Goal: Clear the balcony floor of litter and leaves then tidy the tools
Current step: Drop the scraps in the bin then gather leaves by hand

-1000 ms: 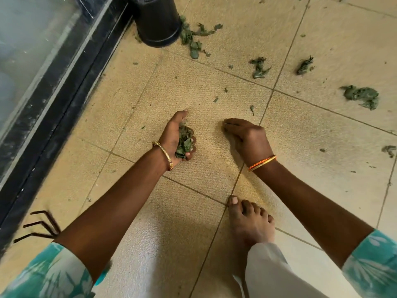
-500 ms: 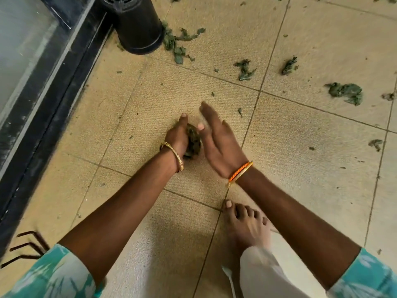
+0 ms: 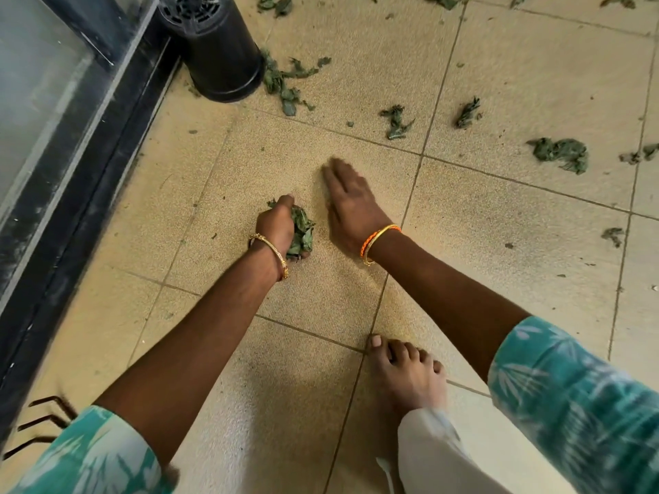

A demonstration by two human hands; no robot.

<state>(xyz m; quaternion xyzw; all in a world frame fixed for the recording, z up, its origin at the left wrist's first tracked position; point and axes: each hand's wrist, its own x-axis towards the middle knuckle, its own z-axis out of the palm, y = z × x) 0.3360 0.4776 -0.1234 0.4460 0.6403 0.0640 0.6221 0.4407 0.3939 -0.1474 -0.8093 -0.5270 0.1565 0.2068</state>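
The beige tiled floor (image 3: 321, 301) carries wilted green leaf clumps (image 3: 560, 153) scattered from twelve to three o'clock, an upturned black pot (image 3: 217, 48) at eleven, and a bare foot (image 3: 406, 376) at five.

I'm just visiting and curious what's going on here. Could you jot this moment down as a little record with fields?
place: tiled floor beside a glass door
left hand: holds a bunch of leaves
right hand: fingers straight, low over the floor
loose leaves: clumps lie farther out
black pot: upside down near the door
bare foot: on the tiles
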